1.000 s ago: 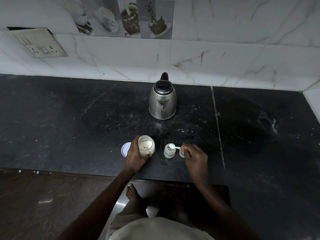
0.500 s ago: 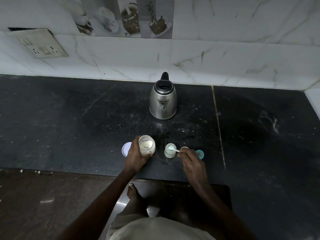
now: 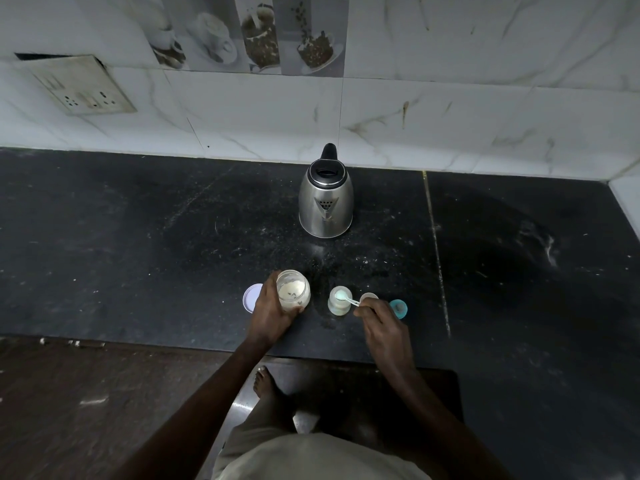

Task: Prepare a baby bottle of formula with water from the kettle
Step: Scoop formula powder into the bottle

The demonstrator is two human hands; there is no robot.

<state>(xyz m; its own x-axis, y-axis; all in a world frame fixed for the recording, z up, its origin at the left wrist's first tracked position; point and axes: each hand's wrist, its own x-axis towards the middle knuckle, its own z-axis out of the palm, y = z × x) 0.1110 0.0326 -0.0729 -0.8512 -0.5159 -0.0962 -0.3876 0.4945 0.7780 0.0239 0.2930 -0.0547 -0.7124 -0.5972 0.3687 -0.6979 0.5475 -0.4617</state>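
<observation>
Head view, as I log it from the remote station: black stone table [image 3: 138, 254]. Stainless steel electric kettle [image 3: 325, 199] upright near the back wall, well apart from the rest. Clear glass jar of pale formula powder [image 3: 293, 293], open, gripped by the left hand [image 3: 273, 313], fingers [image 3: 272, 289] curled round it. Round white lid [image 3: 251, 296] just left of it. Small clear baby bottle [image 3: 340, 301] upright, between the hands. Right hand [image 3: 382, 327] pinches a small white plastic scoop [image 3: 348, 299], its bowl over the bottle's mouth. Teal bottle cap [image 3: 399, 308] just right.
</observation>
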